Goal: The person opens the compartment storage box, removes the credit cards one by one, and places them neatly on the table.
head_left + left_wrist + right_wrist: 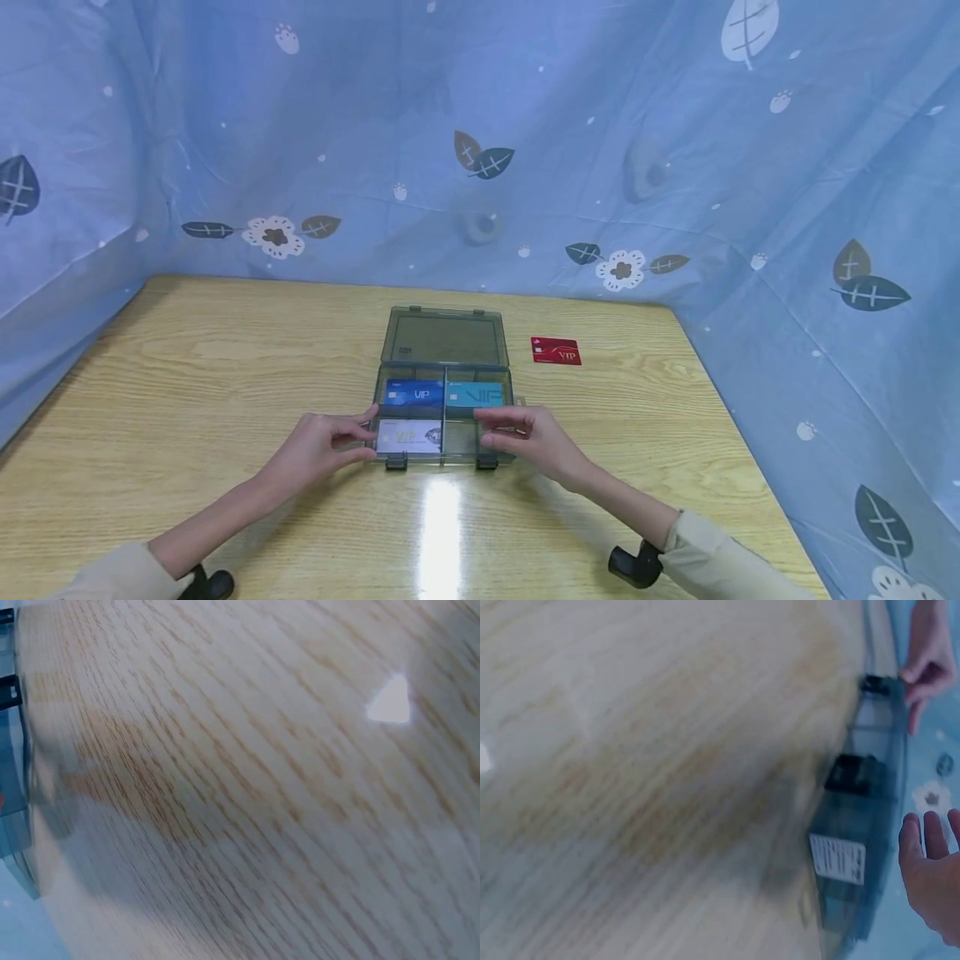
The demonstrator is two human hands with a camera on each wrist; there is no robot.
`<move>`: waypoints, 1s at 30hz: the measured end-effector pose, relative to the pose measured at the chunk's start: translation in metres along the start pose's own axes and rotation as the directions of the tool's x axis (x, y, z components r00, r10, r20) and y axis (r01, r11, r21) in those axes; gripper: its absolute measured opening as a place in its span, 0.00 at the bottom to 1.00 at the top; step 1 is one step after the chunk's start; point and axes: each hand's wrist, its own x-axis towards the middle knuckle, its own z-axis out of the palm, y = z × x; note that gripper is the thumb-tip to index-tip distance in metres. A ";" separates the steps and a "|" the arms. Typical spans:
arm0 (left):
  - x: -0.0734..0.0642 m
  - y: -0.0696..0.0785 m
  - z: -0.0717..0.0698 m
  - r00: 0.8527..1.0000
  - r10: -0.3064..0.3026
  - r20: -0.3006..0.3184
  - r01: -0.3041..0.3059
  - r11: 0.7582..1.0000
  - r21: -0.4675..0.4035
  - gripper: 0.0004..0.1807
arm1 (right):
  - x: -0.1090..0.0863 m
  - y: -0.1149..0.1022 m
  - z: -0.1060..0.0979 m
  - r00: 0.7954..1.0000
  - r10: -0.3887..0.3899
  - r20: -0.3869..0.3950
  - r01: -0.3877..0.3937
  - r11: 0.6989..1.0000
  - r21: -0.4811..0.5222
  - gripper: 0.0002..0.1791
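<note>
Smoky, see-through plastic makes up the shallow box (461,439) we have before us on the wooden tabletop (247,358), its lid (446,340) folded back flat on the far side and its two dark latches (396,461) along the near edge. Dividers part it into four compartments. We find a dark blue card (408,392) lying in the far left one, a light blue card (474,394) in the far right and a white card (408,436) in the near left; the near right shows its bare floor, partly hidden by fingers. A red card (556,351) lies outside, on the tabletop to the right of the box. Of our hands, the left hand (318,446) has its fingertips at the box's left side, thumb and forefinger well parted; we cannot tell whether they press it. Our right hand (538,437) is over the near right compartment, forefinger and thumb apart, with nothing visible between them. From the right wrist we see a white label (838,859) on the front wall.
</note>
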 end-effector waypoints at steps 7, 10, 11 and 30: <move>0.000 0.001 0.002 1.000 0.000 -0.002 0.000 1.000 0.005 0.11 | 0.004 0.003 0.007 1.000 0.000 0.022 0.001 0.999 -0.043 0.22; 0.001 0.001 0.002 1.000 -0.003 -0.001 0.003 1.000 0.002 0.11 | 0.008 0.001 -0.001 0.999 -0.017 -0.042 0.014 0.998 -0.058 0.20; 0.001 0.001 0.002 1.000 -0.004 -0.002 0.004 1.000 0.001 0.11 | 0.010 0.001 -0.005 0.997 -0.020 -0.076 0.015 0.998 -0.062 0.20; 0.000 0.000 0.002 1.000 -0.003 -0.006 0.003 1.000 0.016 0.11 | 0.034 0.020 -0.041 0.983 0.049 -0.178 -0.096 0.958 -0.268 0.15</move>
